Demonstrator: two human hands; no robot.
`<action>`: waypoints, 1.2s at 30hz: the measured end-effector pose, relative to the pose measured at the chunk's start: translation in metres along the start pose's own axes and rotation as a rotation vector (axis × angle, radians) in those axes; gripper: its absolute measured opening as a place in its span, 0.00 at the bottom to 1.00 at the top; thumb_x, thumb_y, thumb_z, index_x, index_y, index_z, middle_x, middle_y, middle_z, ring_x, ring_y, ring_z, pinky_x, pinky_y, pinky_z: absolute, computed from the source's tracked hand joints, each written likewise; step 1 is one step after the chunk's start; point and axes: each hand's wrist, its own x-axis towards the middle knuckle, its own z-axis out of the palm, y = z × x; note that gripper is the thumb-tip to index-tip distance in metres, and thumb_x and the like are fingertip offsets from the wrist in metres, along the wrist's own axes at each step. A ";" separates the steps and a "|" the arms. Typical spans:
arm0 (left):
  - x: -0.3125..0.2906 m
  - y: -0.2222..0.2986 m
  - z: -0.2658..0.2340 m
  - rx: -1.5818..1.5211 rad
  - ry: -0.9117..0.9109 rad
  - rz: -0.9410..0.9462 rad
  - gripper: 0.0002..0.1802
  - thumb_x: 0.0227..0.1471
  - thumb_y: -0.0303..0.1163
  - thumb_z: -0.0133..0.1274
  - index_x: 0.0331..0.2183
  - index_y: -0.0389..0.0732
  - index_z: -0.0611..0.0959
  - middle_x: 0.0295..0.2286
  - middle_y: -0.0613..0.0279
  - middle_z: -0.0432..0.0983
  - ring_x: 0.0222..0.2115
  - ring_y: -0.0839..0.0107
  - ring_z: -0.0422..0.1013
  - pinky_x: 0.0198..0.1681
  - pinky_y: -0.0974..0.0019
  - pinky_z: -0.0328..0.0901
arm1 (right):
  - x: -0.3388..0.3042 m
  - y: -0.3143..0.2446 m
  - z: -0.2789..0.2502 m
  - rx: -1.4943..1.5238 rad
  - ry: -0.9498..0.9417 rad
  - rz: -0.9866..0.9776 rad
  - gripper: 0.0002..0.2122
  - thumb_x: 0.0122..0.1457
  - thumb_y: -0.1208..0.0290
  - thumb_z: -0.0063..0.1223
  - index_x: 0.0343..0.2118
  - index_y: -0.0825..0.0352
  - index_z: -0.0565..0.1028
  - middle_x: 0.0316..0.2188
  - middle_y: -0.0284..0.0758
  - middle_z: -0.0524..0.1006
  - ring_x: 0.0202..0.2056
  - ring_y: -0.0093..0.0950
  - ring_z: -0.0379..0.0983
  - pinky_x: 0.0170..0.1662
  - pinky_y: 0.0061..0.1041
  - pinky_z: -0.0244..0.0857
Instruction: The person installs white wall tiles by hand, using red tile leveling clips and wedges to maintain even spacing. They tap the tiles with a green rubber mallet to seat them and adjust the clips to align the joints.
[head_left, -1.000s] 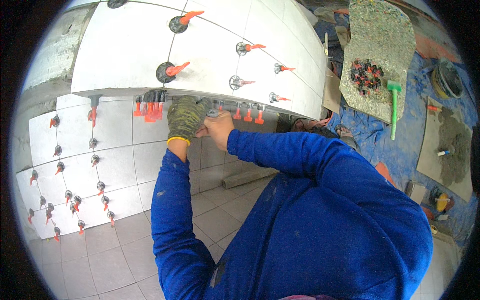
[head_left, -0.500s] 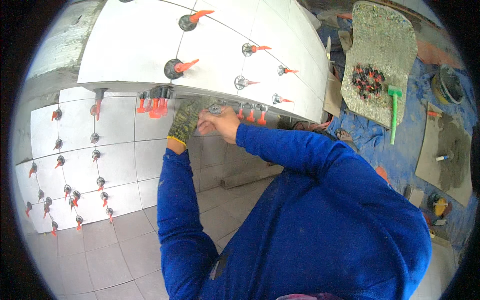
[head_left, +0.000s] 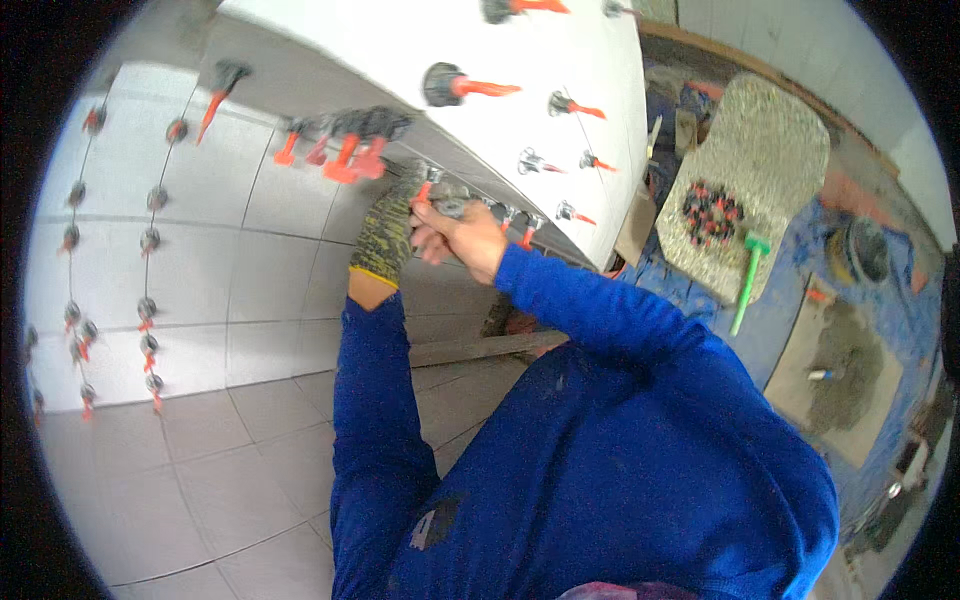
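My left hand (head_left: 390, 228), in a dark yellow-flecked work glove, reaches up under the edge of a white tiled ledge (head_left: 345, 50). Its fingertips are blurred beside a red-handled tile leveling spacer (head_left: 425, 188), so their grip does not show. Close beside it, my bare right hand (head_left: 468, 238) has its fingers curled round a grey round-capped tile leveling spacer (head_left: 455, 204). Left of the glove, several red and black leveling spacers (head_left: 350, 150) hang in a cluster from the underside. More spacers (head_left: 470, 86) stick out of the joints on the ledge's white face.
A tiled wall (head_left: 190, 250) dotted with spacers stands on the left, above grey floor tiles (head_left: 230, 500). At right, a speckled board (head_left: 770, 130) bears a pile of spacers (head_left: 712, 212) and a green mallet (head_left: 750, 275). A bucket (head_left: 862, 250) and a mortar-smeared board (head_left: 800, 400) lie on blue sheeting.
The view has shifted and turned, bringing the ledge's underside further into sight. Both hands remain close together under the ledge, and the right still holds the round-capped spacer.
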 end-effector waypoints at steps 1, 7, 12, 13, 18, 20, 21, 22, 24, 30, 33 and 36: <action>-0.005 0.003 0.002 -0.023 0.001 -0.005 0.19 0.57 0.38 0.42 0.48 0.47 0.76 0.45 0.61 0.74 0.51 0.60 0.67 0.61 0.57 0.54 | -0.009 -0.004 -0.002 -0.110 0.023 0.063 0.15 0.62 0.61 0.57 0.36 0.72 0.76 0.24 0.38 0.79 0.19 0.24 0.74 0.21 0.22 0.69; -0.017 0.029 0.017 -0.169 -0.089 0.042 0.21 0.58 0.38 0.40 0.52 0.49 0.74 0.48 0.64 0.72 0.54 0.62 0.64 0.65 0.59 0.51 | -0.057 -0.036 -0.046 -0.443 0.029 0.222 0.14 0.63 0.60 0.55 0.35 0.70 0.77 0.24 0.34 0.78 0.20 0.20 0.72 0.22 0.19 0.65; -0.011 0.066 0.026 0.135 0.243 -0.113 0.21 0.57 0.37 0.41 0.51 0.50 0.76 0.48 0.65 0.73 0.54 0.67 0.65 0.65 0.61 0.51 | -0.087 -0.044 -0.068 -0.557 0.087 0.301 0.13 0.63 0.63 0.56 0.36 0.72 0.77 0.24 0.33 0.78 0.20 0.20 0.73 0.24 0.19 0.65; -0.013 0.071 0.027 0.210 0.289 -0.135 0.20 0.56 0.37 0.41 0.50 0.50 0.76 0.47 0.65 0.73 0.54 0.69 0.65 0.65 0.61 0.52 | -0.092 -0.046 -0.071 -0.558 0.093 0.306 0.13 0.63 0.64 0.56 0.36 0.72 0.77 0.24 0.33 0.78 0.20 0.20 0.73 0.24 0.19 0.65; -0.058 0.035 0.036 -1.276 0.448 -0.298 0.18 0.56 0.33 0.46 0.49 0.47 0.78 0.46 0.66 0.76 0.46 0.66 0.72 0.56 0.63 0.63 | -0.111 -0.064 -0.079 -0.684 0.135 0.368 0.13 0.62 0.65 0.56 0.42 0.71 0.75 0.25 0.33 0.78 0.21 0.20 0.72 0.26 0.20 0.66; -0.068 0.031 0.037 -1.544 0.431 0.019 0.18 0.56 0.31 0.48 0.49 0.45 0.79 0.45 0.65 0.78 0.43 0.65 0.74 0.50 0.61 0.67 | -0.116 -0.070 -0.075 -0.558 0.078 0.314 0.16 0.63 0.65 0.55 0.48 0.69 0.72 0.29 0.34 0.78 0.23 0.21 0.73 0.27 0.20 0.67; -0.069 0.033 0.035 -1.498 0.484 0.168 0.18 0.56 0.31 0.49 0.49 0.44 0.80 0.45 0.65 0.78 0.41 0.65 0.75 0.48 0.61 0.68 | -0.119 -0.072 -0.071 -0.505 0.082 0.309 0.18 0.63 0.65 0.55 0.51 0.68 0.70 0.31 0.35 0.78 0.24 0.21 0.73 0.27 0.20 0.67; -0.065 0.051 0.034 -1.085 0.641 0.255 0.18 0.56 0.31 0.49 0.49 0.43 0.79 0.44 0.64 0.78 0.41 0.64 0.75 0.46 0.61 0.69 | -0.124 -0.074 -0.068 -0.369 0.029 0.303 0.22 0.64 0.63 0.54 0.57 0.66 0.65 0.36 0.35 0.77 0.27 0.21 0.73 0.29 0.20 0.67; -0.053 0.105 0.028 -1.081 0.698 0.268 0.18 0.55 0.33 0.49 0.48 0.43 0.79 0.42 0.61 0.79 0.39 0.61 0.76 0.43 0.59 0.70 | -0.133 -0.077 -0.062 -0.243 0.034 0.230 0.20 0.64 0.62 0.53 0.55 0.65 0.66 0.37 0.34 0.76 0.26 0.21 0.72 0.29 0.20 0.67; -0.019 0.197 0.039 -0.867 0.262 0.167 0.13 0.54 0.37 0.48 0.40 0.46 0.81 0.35 0.58 0.77 0.35 0.55 0.73 0.38 0.53 0.68 | -0.152 -0.098 -0.095 -0.586 0.328 0.120 0.09 0.61 0.65 0.57 0.28 0.63 0.73 0.24 0.28 0.74 0.19 0.18 0.68 0.20 0.17 0.61; -0.016 0.169 0.073 -0.534 0.483 -0.049 0.22 0.54 0.29 0.45 0.52 0.45 0.77 0.53 0.59 0.71 0.55 0.62 0.65 0.59 0.61 0.59 | -0.175 -0.111 -0.134 -0.332 0.442 0.072 0.08 0.62 0.66 0.57 0.32 0.64 0.73 0.24 0.32 0.77 0.19 0.19 0.69 0.19 0.17 0.60; 0.023 0.115 0.105 -3.079 1.057 0.422 0.26 0.64 0.36 0.42 0.62 0.45 0.63 0.59 0.59 0.61 0.56 0.62 0.62 0.62 0.56 0.56 | -0.206 -0.134 -0.173 -0.203 0.571 -0.020 0.05 0.62 0.69 0.56 0.36 0.63 0.74 0.27 0.32 0.78 0.24 0.21 0.71 0.24 0.20 0.62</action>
